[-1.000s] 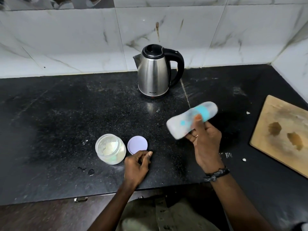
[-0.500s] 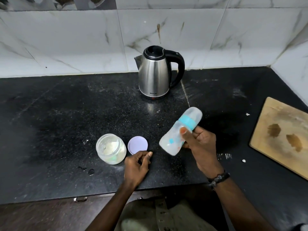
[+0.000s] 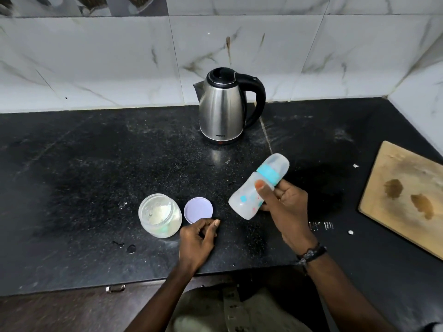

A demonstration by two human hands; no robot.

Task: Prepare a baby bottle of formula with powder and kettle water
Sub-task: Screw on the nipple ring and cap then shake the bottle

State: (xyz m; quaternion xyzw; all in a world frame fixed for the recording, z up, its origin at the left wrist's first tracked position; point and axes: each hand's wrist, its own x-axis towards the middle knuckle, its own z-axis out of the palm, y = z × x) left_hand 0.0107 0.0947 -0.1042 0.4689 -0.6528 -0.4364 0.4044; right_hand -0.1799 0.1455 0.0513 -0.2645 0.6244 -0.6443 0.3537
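Observation:
My right hand [image 3: 285,209] grips a clear baby bottle [image 3: 249,195] with a teal collar and a cap on, tilted with its top pointing up and to the right above the black counter [image 3: 84,178]. My left hand [image 3: 197,238] rests on the counter with its fingers loosely curled, holding nothing, just below a lilac lid [image 3: 198,210]. An open glass jar [image 3: 159,215] with pale powder inside stands left of the lid. The steel kettle [image 3: 221,109] with a black handle stands at the back by the wall.
A wooden cutting board [image 3: 405,197] with dark stains lies at the right. White tiled walls close the back and the right corner. Small wet spots and white specks dot the counter. The front edge runs just below my left hand.
My right hand has swung the bottle from a nearly level, blurred pose higher up to a steeper tilt, lower and nearer the lid. My left hand has stayed put.

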